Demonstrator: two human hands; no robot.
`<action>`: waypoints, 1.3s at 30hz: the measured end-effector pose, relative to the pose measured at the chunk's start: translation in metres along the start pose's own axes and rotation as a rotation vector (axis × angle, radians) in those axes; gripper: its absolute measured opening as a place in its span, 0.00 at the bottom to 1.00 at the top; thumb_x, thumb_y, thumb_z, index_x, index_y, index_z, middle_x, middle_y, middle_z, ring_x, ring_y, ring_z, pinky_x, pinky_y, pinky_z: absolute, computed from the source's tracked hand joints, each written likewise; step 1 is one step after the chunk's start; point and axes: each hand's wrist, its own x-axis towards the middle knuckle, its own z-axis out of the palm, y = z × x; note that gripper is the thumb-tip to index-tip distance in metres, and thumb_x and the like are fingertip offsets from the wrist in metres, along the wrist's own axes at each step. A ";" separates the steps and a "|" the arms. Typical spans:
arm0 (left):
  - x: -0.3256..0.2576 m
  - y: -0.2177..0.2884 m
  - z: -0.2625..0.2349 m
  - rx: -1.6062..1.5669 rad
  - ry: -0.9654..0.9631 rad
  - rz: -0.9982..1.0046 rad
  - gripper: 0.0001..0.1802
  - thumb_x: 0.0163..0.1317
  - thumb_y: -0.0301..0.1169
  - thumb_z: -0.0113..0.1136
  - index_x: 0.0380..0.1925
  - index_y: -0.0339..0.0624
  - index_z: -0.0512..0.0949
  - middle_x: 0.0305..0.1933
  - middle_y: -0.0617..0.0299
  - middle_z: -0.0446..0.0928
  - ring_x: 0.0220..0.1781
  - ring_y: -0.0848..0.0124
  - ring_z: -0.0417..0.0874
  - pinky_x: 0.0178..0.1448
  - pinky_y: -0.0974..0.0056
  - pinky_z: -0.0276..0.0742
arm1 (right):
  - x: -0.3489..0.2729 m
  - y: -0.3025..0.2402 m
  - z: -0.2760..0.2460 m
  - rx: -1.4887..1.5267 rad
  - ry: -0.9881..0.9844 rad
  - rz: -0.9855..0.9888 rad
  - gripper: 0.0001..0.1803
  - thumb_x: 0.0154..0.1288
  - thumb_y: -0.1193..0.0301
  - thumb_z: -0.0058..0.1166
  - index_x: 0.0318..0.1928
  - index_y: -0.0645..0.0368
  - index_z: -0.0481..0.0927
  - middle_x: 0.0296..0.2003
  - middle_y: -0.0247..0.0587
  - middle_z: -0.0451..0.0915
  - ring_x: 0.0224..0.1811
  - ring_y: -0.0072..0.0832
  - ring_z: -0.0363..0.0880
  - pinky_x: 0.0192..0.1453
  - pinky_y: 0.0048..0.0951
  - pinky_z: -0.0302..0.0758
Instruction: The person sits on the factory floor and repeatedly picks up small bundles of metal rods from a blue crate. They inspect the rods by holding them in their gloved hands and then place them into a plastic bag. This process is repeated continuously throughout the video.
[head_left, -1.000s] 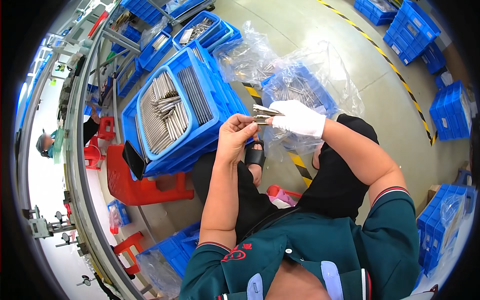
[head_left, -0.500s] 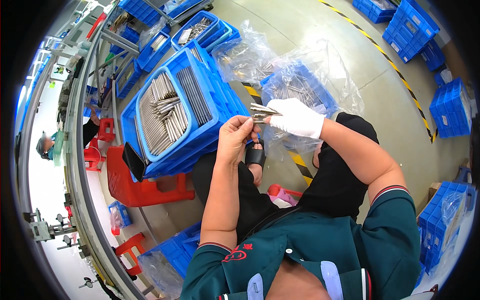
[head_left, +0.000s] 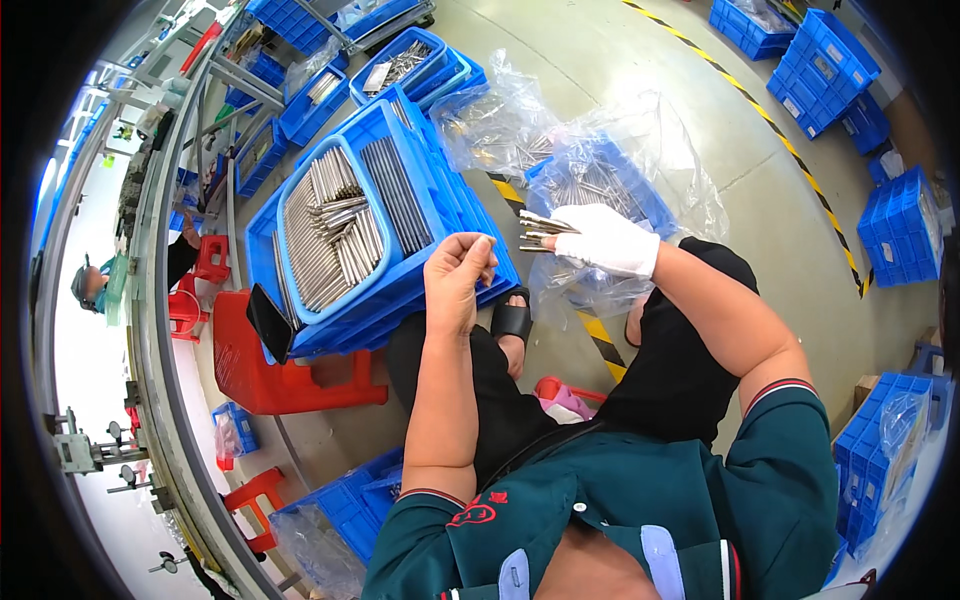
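Note:
My right hand (head_left: 607,240), in a white glove, grips a small bundle of thin metal rods (head_left: 540,228) whose ends stick out to the left. Bare and curled, with thumb against fingers, my left hand (head_left: 460,275) is just left of the rod ends and apart from them; whether anything is in it I cannot make out. To its left, a light-blue oval-cornered basket (head_left: 384,262) holds many rows of shiny metal rods (head_left: 310,240), some lying crosswise. Beyond my right hand, a blue crate (head_left: 650,195) lined with clear plastic holds loose rods (head_left: 590,190).
The basket rests on stacked blue crates (head_left: 490,255) beside a red plastic stool (head_left: 240,355). A dark flat object (head_left: 268,325) leans at the basket's near corner. Clear plastic bags (head_left: 495,110) lie beyond. More blue crates (head_left: 900,225) stand at right. A metal-framed bench (head_left: 150,300) runs along the left.
My hands have come apart: the left has drawn slightly left off the rods, and the right has shifted a little right and nearer with the bundle still in it.

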 end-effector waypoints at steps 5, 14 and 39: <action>-0.003 -0.005 0.010 -0.043 -0.072 -0.053 0.08 0.63 0.30 0.59 0.34 0.36 0.77 0.28 0.63 0.76 0.26 0.77 0.73 0.32 0.71 0.71 | -0.001 -0.002 0.005 0.003 -0.056 0.012 0.15 0.63 0.61 0.54 0.37 0.62 0.76 0.22 0.36 0.72 0.24 0.21 0.69 0.30 0.27 0.68; -0.003 -0.012 0.006 -0.108 -0.144 -0.132 0.08 0.63 0.31 0.60 0.32 0.37 0.76 0.29 0.62 0.77 0.28 0.75 0.75 0.35 0.69 0.73 | 0.001 0.002 0.009 -0.171 0.078 -0.149 0.16 0.62 0.60 0.53 0.37 0.63 0.76 0.23 0.45 0.74 0.25 0.32 0.73 0.32 0.32 0.70; -0.007 -0.015 0.010 -0.158 -0.082 -0.163 0.07 0.58 0.28 0.64 0.32 0.37 0.78 0.27 0.62 0.79 0.27 0.79 0.74 0.34 0.74 0.69 | -0.004 -0.007 0.018 -0.179 0.171 -0.145 0.16 0.61 0.58 0.54 0.31 0.60 0.74 0.22 0.48 0.74 0.25 0.41 0.74 0.32 0.35 0.69</action>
